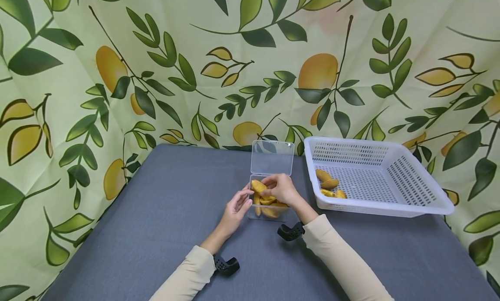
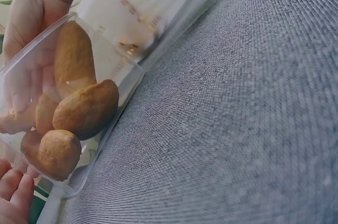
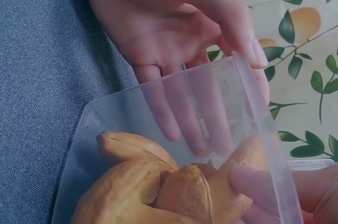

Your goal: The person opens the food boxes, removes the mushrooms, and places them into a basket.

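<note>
A clear plastic box (image 1: pixel 269 212) stands on the grey cloth with its hinged lid (image 1: pixel 272 158) raised at the back. Inside lie several yellow-brown, curved, lumpy pieces (image 3: pixel 113 192), some overlapping. My right hand (image 1: pixel 280 189) reaches down into the box and pinches a yellow-brown piece (image 3: pixel 248 155) between thumb and fingers. At the left wall is my left hand (image 1: pixel 234 207), its thumb by the rim corner. The right wrist view shows its fingers (image 3: pixel 163 97) extended along the outside of the clear wall.
A white perforated plastic basket (image 1: pixel 375 207) stands to the right, with several more yellow-brown pieces (image 1: pixel 330 184) at its left end. Behind the table (image 1: pixel 168 184) hangs a leaf-and-fruit patterned cloth (image 1: pixel 218 101). Black bands with cameras (image 1: pixel 291 231) sit on both wrists.
</note>
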Demonstrator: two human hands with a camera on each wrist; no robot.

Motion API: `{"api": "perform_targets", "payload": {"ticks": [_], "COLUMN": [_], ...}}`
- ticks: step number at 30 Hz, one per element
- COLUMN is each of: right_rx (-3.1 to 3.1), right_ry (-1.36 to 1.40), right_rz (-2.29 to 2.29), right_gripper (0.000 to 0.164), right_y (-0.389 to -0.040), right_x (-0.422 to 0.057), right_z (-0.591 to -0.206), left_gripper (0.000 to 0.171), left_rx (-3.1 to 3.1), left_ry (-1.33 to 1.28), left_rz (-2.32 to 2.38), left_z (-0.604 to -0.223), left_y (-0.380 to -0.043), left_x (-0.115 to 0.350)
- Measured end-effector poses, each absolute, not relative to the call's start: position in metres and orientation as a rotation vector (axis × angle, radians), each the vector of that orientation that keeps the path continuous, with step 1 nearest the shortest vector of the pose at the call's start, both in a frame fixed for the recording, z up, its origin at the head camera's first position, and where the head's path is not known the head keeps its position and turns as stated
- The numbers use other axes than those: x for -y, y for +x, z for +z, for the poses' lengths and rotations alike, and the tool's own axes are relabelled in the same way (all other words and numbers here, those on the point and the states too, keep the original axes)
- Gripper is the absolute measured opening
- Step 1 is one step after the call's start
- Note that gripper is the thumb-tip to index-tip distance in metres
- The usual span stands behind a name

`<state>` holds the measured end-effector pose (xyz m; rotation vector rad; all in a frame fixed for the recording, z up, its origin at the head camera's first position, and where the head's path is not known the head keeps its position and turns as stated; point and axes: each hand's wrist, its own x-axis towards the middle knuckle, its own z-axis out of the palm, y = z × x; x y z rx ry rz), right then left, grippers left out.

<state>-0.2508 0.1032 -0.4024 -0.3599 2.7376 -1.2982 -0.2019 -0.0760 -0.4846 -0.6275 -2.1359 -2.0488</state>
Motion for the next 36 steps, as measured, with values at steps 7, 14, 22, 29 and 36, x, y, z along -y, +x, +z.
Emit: {"api": "perform_targets", "payload": {"ticks": [7,14,22,29,36], "right_rx": [-2.751,-2.742,-2.727,-2.664,-2.639], "right_ry": [-0.314,-0.314,-0.309,-0.269,-0.242], "right_rz": [-1.327,-1.394,-1.463,-1.533,-1.598], "right_gripper": [0.028,0.031,0.033,0.035,0.036], "right_y": [-0.247,-0.241,-0.24,-0.238,-0.238], "right_x": [-0.107,-0.113,-0.12,-0.126,-0.135], "right_z": [-0.396,-0.381,-0.374,-0.371,-0.367], "left_gripper": [0.03,0.035,0.033,0.03,0.031], "left_rx": [2.109,2.053,2.076,2.102,2.106], "left_ry": [-0.653,-0.744,-0.722,-0.671,-0.666], "left_rz": [-2.061,-1.973,-1.976,-2.038,-2.044], "left_z": [-0.484,-0.488,-0.487,-0.485,-0.484], "left_y": [-0.203,-0.203,-0.203,-0.202,-0.201], "left_x": [0.076,0.077,0.077,0.077,0.076]}}
